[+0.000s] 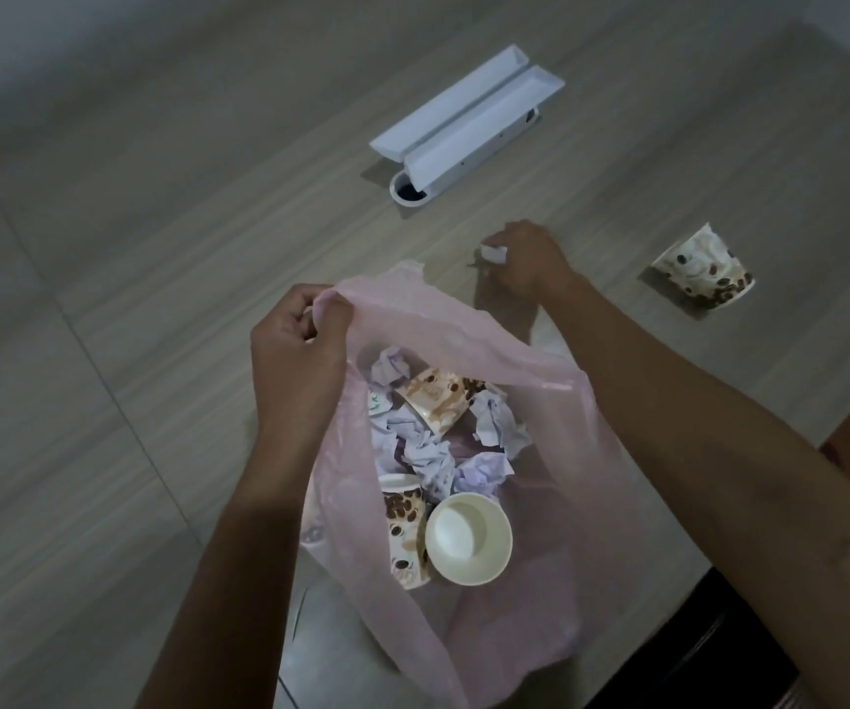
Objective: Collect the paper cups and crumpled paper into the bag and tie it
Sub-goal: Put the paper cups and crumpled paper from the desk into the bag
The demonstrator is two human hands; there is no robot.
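Note:
A thin pink plastic bag hangs open at the table's near edge. My left hand pinches its left rim and holds the mouth up. Inside lie several crumpled white papers and three paper cups, one with its white inside facing up. My right hand reaches past the bag's far rim and is closed on a small crumpled paper on the table. One coffee-bean patterned paper cup lies on its side on the table at the right.
The wood-grain table carries a white flip-lid cable outlet at the back, its two lids raised. The table's right edge drops to a dark area at lower right.

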